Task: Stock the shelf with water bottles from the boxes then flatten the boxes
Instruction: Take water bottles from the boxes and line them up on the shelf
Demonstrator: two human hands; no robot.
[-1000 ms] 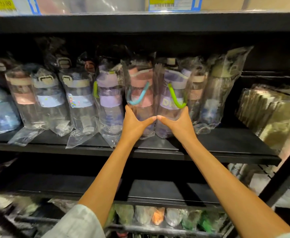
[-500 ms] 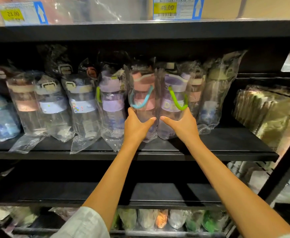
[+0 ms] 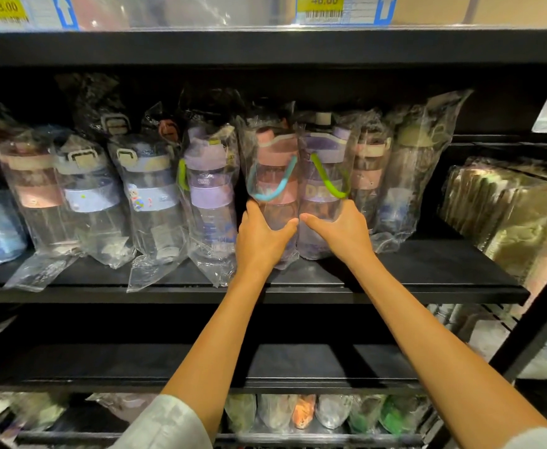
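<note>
A black shelf [image 3: 427, 270] carries a row of water bottles, each upright in a clear plastic bag. From nine o'clock toward three: a pink-banded bottle [image 3: 35, 189], a blue-banded bottle [image 3: 87, 196], a purple bottle [image 3: 208, 189], a pink bottle with a teal strap [image 3: 273, 170], and a purple bottle with a green strap [image 3: 325, 176]. Bag ends trail onto the shelf's front edge.

Both arms outstretched, left grip [image 3: 259, 236] and right grip [image 3: 340, 230] curled.
</note>
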